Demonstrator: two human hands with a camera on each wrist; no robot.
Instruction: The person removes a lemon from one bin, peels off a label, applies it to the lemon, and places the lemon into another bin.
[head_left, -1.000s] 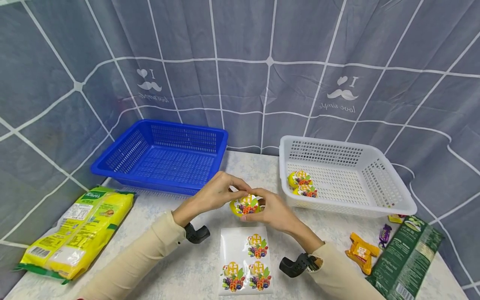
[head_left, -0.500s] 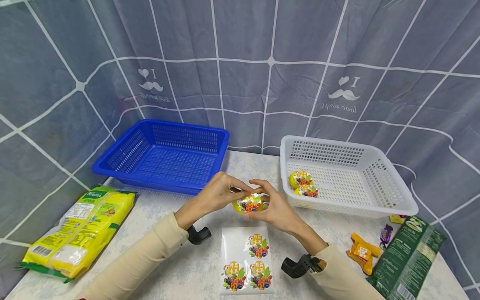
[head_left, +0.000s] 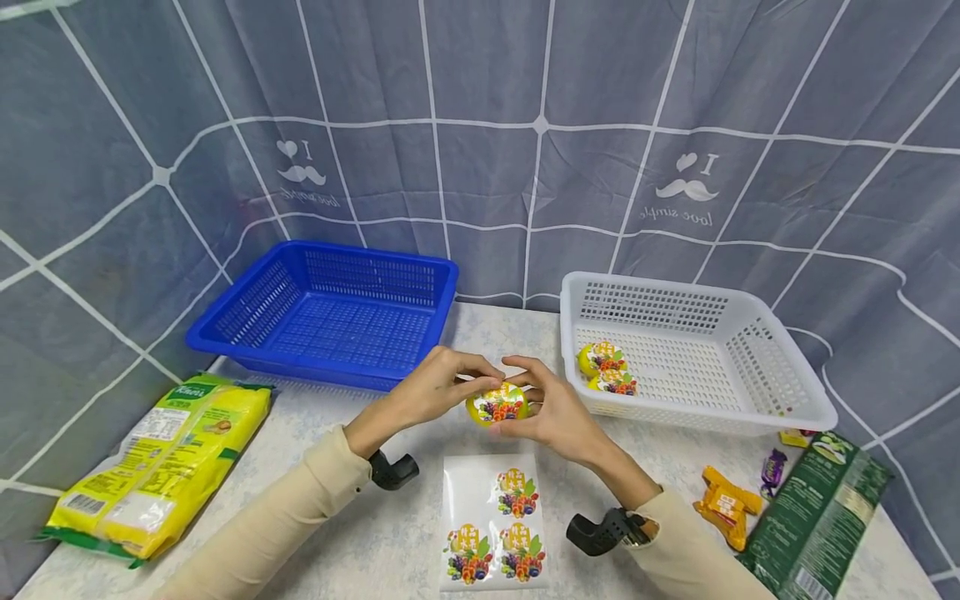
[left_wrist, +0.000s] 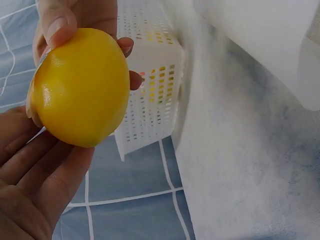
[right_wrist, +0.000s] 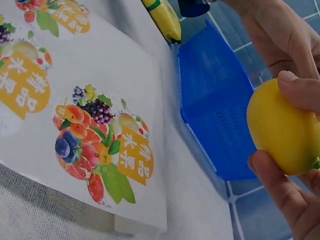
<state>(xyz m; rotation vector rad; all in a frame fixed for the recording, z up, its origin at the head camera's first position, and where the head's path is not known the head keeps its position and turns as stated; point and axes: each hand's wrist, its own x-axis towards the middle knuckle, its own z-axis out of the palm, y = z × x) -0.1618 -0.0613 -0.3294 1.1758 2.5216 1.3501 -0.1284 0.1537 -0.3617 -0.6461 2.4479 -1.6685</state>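
Note:
In front of me I hold a yellow lemon (left_wrist: 82,87), which bears a round fruit-print sticker (head_left: 501,402) on its upper face. My right hand (head_left: 553,419) grips the lemon from the right, thumb on the near side and fingers round the back. From the left, my left hand (head_left: 431,390) has thumb and fingers on the lemon by the sticker's upper edge. The sticker's rim stands slightly off the peel in the left wrist view. Below both hands lies a white sticker sheet (head_left: 471,487) with three fruit stickers on it.
A white basket (head_left: 660,412) at the right holds two stickered yellow fruits (head_left: 602,358). At the left stand a blue basket (head_left: 352,317) and a yellow packet (head_left: 161,467). A green packet (head_left: 813,517), an orange wrapped item (head_left: 726,507) and a purple sweet (head_left: 772,472) lie at the right.
The lemon has shifted slightly right and away from me. My right index finger has lifted off its upper edge, while both hands stay at the lemon.

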